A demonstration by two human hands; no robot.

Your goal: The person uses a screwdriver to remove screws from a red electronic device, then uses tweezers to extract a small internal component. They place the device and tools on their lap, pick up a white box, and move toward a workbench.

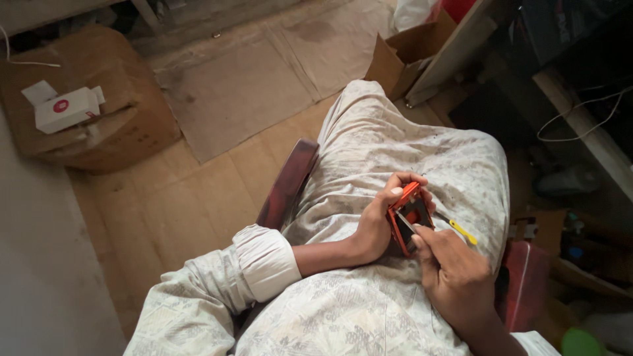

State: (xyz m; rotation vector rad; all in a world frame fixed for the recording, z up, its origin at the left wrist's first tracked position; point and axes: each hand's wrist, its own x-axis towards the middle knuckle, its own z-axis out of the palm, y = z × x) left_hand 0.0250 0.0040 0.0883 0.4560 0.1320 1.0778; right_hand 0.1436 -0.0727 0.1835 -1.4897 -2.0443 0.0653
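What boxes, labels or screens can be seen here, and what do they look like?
White carton: lies on the brown box at upper left; oblong, with a round red label.
Brown box: on the floor, upper left; large, plain cardboard.
Open carton: on the floor near the top, right of centre; brown, flaps up.
Orange device: small, in the left hand over the lap; no lit screen shows.

Small orange device (409, 224) — opened, tilted, over the lap
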